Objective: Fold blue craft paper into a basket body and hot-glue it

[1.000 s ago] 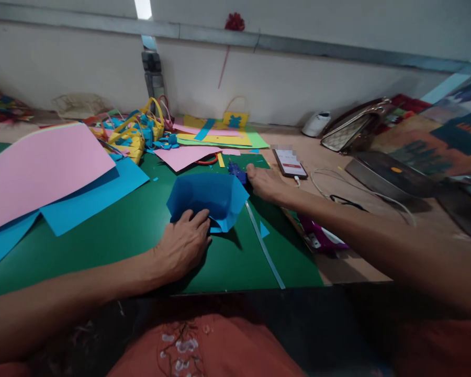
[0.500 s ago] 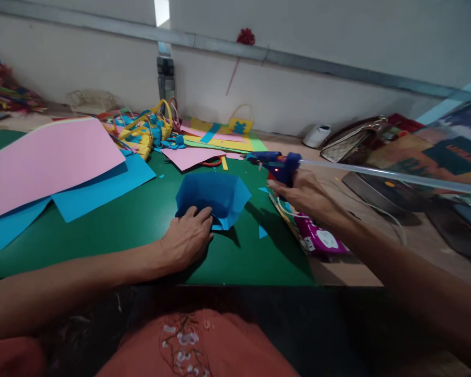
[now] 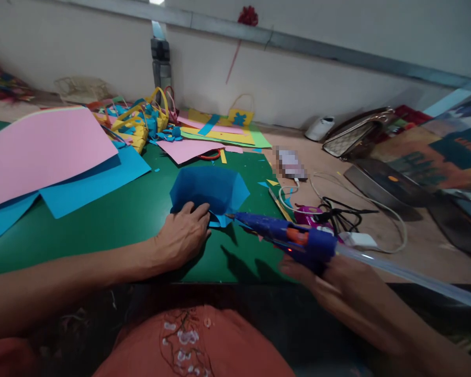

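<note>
A folded blue paper piece [image 3: 210,186] stands on the green board [image 3: 133,235] with its sides raised. My left hand [image 3: 186,230] grips its near left edge, fingers curled over the paper and the thumb hidden. My right hand [image 3: 333,277] is wrapped round a blue hot glue gun [image 3: 282,230] with an orange part on top and a small red light. A long clear glue stick [image 3: 416,280] sticks out of its back. The gun's nozzle points left and is close to the paper's lower right flap; whether they touch I cannot tell.
Large pink [image 3: 51,152] and blue sheets [image 3: 98,180] lie on the left. Behind are small yellow paper baskets [image 3: 135,128] and a pink sheet [image 3: 184,150]. To the right are a phone [image 3: 290,163], cables [image 3: 343,214], a purple packet [image 3: 308,215] and a handbag [image 3: 351,136].
My right hand has brought the glue gun toward me and its nozzle left to the blue paper, uncovering the phone and cables. My left hand stays on the paper.
</note>
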`<state>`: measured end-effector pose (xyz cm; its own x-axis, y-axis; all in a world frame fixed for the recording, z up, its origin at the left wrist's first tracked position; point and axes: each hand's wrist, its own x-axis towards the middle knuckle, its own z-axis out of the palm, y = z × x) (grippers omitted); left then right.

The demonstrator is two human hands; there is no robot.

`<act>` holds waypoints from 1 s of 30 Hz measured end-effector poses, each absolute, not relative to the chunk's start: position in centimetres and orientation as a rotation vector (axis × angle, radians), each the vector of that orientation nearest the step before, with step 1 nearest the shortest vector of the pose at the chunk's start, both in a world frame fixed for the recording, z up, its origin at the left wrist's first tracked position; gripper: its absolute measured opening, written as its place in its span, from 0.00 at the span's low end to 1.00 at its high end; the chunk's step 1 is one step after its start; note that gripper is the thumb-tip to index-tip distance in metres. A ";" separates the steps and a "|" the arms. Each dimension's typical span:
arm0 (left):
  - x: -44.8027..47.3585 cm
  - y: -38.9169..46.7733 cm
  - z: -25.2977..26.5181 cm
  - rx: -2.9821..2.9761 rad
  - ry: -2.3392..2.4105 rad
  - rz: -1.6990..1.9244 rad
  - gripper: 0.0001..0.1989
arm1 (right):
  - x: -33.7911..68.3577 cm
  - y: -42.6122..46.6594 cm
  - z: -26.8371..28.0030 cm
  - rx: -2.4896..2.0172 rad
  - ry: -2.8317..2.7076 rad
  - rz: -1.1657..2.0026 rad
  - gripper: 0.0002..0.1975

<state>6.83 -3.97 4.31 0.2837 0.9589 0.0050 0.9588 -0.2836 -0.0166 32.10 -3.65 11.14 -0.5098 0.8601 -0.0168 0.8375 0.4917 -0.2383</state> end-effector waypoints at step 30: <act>7.0 -4.2 4.5 -2.536 -1.823 -0.019 0.13 | 23.4 -0.5 14.6 -1.607 -2.858 0.184 0.08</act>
<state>7.03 -4.17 4.51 0.3187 0.9476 0.0210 0.9479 -0.3186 -0.0081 23.36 -0.54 14.56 -0.5134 0.8394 -0.1783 0.8553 0.5174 -0.0273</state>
